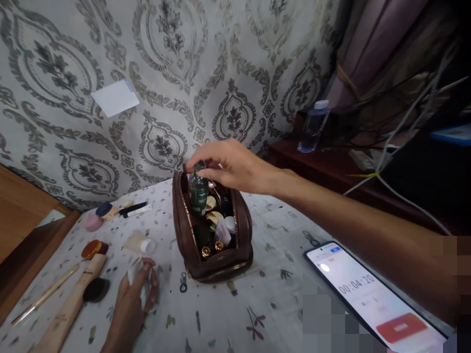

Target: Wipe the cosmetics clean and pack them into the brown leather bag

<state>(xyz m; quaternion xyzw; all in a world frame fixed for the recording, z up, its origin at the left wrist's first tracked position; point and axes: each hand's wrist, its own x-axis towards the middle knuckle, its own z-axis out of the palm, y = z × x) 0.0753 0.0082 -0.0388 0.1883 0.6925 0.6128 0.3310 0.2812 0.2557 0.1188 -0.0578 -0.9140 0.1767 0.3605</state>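
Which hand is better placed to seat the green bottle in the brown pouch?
Right. The right hand already pinches the green bottle by its cap, directly over the open pouch. The left hand rests on the table, clutching something white, apart from the pouch.

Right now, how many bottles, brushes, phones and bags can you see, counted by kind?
Bottles: 2 (green bottle, clear bottle)
Brushes: 2 (thin brush, black-tipped brush)
Phones: 1 (phone)
Bags: 1 (brown bag)
Total: 6

bottle cap (pixel 199 167): hidden under the right hand's (pixel 228 164) fingertips
bag (pixel 212 226) depths: dark — contents unclear
phone (pixel 371 294): lower corner cut off, partly blurred
tissue (pixel 135 274): mostly covered by the left hand (pixel 132 306)
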